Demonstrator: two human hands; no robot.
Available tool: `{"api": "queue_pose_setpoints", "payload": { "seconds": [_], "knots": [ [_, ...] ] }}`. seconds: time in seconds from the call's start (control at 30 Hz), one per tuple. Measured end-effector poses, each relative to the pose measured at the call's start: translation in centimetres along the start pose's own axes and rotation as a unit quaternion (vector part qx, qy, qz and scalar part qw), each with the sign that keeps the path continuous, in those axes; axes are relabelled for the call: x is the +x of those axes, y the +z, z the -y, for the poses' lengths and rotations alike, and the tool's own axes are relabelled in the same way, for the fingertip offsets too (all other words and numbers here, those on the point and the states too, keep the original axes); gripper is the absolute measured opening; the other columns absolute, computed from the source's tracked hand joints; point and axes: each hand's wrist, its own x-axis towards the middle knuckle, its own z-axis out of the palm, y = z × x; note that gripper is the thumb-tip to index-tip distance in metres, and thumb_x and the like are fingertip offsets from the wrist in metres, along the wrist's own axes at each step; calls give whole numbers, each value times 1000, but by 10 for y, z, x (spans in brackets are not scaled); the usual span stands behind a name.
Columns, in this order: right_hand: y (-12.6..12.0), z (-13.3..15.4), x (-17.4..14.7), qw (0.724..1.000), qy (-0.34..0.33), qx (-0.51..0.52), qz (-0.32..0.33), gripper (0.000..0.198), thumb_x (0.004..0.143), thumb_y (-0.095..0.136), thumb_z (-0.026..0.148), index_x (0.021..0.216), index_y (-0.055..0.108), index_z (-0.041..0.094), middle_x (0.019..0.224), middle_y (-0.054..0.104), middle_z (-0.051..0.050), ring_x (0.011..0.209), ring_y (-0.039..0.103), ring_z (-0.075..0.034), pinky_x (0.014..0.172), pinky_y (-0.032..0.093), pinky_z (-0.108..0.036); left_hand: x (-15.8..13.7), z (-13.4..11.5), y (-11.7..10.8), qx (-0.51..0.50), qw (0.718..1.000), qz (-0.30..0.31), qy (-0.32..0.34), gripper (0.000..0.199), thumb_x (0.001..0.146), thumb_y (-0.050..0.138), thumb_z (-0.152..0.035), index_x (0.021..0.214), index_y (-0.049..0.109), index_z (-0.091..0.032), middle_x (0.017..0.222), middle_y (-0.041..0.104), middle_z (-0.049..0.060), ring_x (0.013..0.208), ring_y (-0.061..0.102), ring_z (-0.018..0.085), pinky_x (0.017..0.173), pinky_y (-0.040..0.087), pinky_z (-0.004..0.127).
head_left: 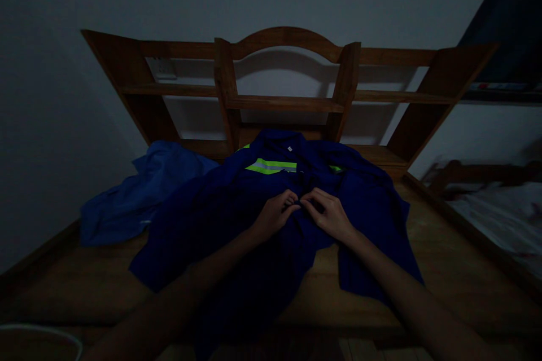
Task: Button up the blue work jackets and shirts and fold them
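A dark blue work jacket [237,208] with a yellow-green and silver reflective stripe lies spread over the wooden desk [326,299], its collar toward the back and part of it hanging past the front edge. My left hand [276,214] is closed in a pinch near the middle of the jacket's front. Close beside it, my right hand [328,213] pinches too, the fingertips of both almost meeting. They seem to hold the jacket's front edge; the dim light hides any small part between the fingers.
A lighter blue garment [148,192] lies crumpled on the desk's left side. Behind stands a wooden shelf unit [283,102] against the wall, with a power socket [164,69] at its left. A bed with pale bedding [503,214] is at the right.
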Motion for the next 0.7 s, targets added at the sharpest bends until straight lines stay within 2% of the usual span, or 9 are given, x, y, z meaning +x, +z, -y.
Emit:
{"api": "queue_pose_setpoints", "payload": {
  "seconds": [0.23,0.47,0.7],
  "knots": [
    [-1,2,0,1000,-6,5,-8,14,90,47,25,90,60,21,85,60,-3,80,58,-16,73,43,-27,1,2,1,30,999,-20,19,14,84,54,-29,95,55,-20,93,58,2,86,58,13,74,49,23],
    [0,3,0,1000,-2,-1,0,14,90,47,26,91,60,21,85,60,-3,79,57,-15,73,44,-28,1,3,2,37,999,-32,17,9,82,54,-24,90,57,-20,88,59,1,81,59,11,73,49,22],
    [1,2,0,1000,-6,-9,-6,14,90,46,26,93,60,21,85,59,-3,80,57,-16,73,44,-28,1,2,3,-3,999,-44,-25,15,81,56,-25,95,53,-21,82,61,-1,76,60,10,69,48,20]
  ]
}}
